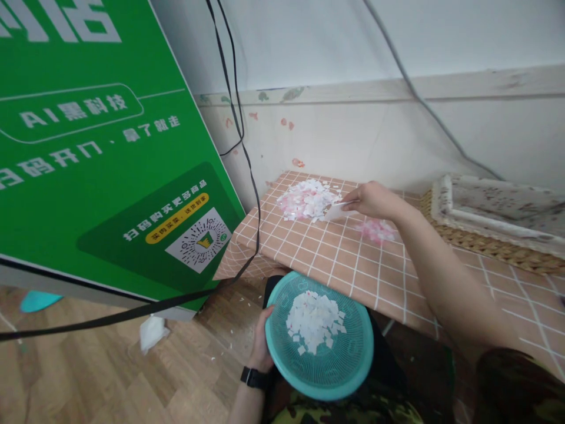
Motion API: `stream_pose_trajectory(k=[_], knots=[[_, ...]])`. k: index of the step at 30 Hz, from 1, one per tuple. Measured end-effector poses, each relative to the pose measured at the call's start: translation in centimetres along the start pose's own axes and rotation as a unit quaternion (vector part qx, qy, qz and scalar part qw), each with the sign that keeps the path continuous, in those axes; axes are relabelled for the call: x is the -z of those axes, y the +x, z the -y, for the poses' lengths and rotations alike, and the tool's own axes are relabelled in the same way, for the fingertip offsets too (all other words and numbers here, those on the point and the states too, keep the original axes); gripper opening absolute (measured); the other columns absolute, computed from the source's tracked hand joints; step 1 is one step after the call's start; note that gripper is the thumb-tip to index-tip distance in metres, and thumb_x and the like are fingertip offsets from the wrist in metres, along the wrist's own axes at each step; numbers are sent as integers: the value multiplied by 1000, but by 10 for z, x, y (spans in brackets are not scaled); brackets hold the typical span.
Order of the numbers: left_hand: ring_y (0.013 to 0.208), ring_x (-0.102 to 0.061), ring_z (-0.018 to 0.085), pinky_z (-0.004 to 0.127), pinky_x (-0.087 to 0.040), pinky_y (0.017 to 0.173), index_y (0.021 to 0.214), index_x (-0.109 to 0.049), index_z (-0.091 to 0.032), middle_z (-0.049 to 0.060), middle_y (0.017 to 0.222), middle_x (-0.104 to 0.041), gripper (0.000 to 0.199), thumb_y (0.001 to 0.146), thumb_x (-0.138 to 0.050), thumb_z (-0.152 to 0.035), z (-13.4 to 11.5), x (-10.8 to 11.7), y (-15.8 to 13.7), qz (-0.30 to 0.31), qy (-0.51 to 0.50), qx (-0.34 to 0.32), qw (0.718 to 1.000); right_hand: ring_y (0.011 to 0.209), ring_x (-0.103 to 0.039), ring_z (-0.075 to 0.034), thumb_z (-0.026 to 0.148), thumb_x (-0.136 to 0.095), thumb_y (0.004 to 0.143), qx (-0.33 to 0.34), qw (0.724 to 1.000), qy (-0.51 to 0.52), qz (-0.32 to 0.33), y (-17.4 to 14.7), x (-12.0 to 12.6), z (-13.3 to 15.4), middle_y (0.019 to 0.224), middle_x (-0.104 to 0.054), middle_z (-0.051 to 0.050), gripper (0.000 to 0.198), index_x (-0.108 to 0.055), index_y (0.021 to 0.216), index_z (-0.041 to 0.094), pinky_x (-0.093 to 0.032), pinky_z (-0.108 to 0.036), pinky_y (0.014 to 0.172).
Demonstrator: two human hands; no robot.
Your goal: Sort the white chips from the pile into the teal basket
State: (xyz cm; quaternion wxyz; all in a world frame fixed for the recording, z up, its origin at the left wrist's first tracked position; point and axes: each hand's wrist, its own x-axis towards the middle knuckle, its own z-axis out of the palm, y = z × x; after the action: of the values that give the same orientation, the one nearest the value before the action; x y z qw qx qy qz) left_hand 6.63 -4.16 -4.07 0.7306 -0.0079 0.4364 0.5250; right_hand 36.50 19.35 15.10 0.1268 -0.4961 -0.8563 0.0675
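Note:
My left hand point(263, 337) grips the left rim of a round teal plastic basket point(278, 359), which rests over my lap below the table edge. Small white paper squares point(314, 318) lie heaped inside it. Over the table, my right hand point(364, 199) pinches a flat white card point(338, 211). The card's edge touches the right side of a pile of white and pink paper bits point(309, 199). To the right of the card, partly behind my forearm, is a smaller heap of pink bits point(378, 230).
A brown checked cloth point(344, 259) covers the table against the wall. At its right stands a woven basket point(489, 241) with a fabric lining. A green sign panel point(110, 176) rises on the left, with a black cable point(251, 171) hanging before it. A white bag point(153, 334) lies on the floor.

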Motion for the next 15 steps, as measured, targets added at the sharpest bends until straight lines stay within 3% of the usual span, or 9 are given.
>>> stream_pose_trajectory(k=[5,11,15], knots=[[60,-64,17,30,-48,68,80,-69,-12,5,69,-72,21,70,-65,-31,-1,5,5,-10,-3,-15,1000,76,-61,-21,38,-53,80,-18,997,-62,-46,3,-12,6,86,-71,-3,27,-72,96,28,-39,-32,63],[60,-63,16,28,-47,68,79,-68,-13,2,68,-70,17,70,-66,-27,0,6,7,19,-1,-23,1000,72,-59,-19,33,-52,80,4,996,-90,-10,1,-9,9,81,-71,-2,26,-71,96,30,-36,-31,61],[63,-63,16,28,-47,71,77,-67,-14,2,70,-71,17,71,-65,-29,0,7,8,16,-7,-17,1000,73,-59,-19,31,-52,79,-1,996,-87,-21,0,-7,10,81,-70,-3,25,-71,95,30,-36,-31,62]])
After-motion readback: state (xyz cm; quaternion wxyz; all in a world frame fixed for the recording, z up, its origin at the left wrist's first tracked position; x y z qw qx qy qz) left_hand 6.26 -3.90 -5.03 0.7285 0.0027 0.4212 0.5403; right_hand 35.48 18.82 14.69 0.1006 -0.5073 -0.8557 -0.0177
